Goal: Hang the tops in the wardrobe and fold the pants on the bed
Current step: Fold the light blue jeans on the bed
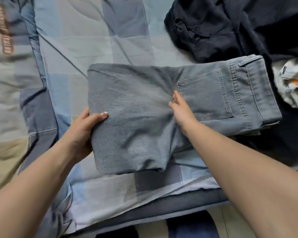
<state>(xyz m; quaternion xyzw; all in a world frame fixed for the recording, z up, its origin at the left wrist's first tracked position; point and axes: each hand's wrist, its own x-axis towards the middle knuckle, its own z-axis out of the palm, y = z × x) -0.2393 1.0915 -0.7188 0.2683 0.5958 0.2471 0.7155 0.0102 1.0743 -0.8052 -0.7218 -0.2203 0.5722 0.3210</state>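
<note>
The jeans (170,107) lie across the middle of the bed (93,40), already doubled lengthwise so one back pocket faces up, with the waistband out toward three o'clock and the folded leg end toward nine. The left hand (86,129) grips that leg end at about eight o'clock, thumb on top and the other fingers tucked under the denim, which looks like the hold you take when you mean to lift a flap and carry it over. The right hand (182,110) sits near the centre, just short of the pocket, fingers straight and pressing flat into the cloth without clasping anything; I'd say it is there to pin the spot where the crease should fall and keep the layers from sliding. The cloth puckers toward that palm, which fits with pressure there. Judging by this, the fold is partway done and the next step would be bringing the leg end over toward the waistband. A dark garment (213,28), bunched with an elastic waist showing, lies at one o'clock, close to the jeans' far corner, and a pale crumpled piece with an orange patch (292,85) lies at three o'clock just beyond the waistband; both appear to be waiting their turn.
</note>
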